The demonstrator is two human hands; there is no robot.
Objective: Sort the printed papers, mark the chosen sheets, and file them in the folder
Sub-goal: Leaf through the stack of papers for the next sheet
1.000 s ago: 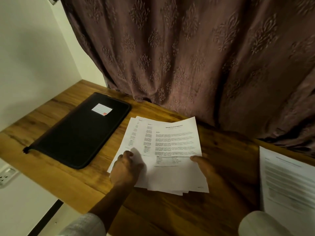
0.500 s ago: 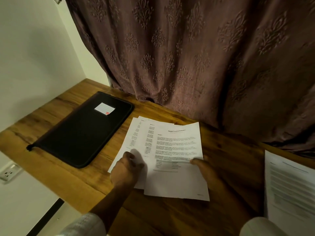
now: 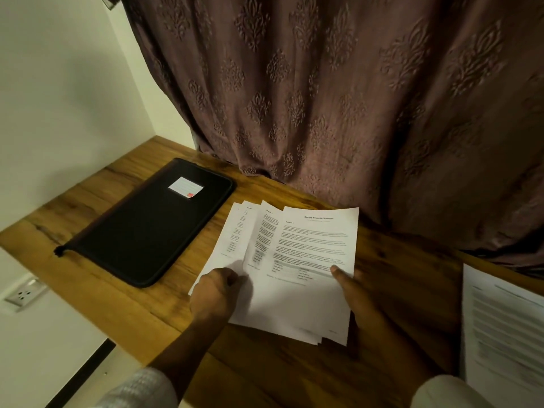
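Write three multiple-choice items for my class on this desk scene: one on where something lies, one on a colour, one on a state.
1. Where does the folder lie relative to the fanned printed papers?
A. To their left
B. To their right
C. On top of them

2. What colour is the folder's cover?
A. White
B. Black
C. Red

3. What state is the folder in?
A. Open with sheets inside
B. Standing on edge
C. Closed and flat

Answers: 1 A, as it rests on the wooden desk left of the left hand. 2 B, as its cover is black with a small white label. 3 C, as it lies closed while the right hand holds the papers.
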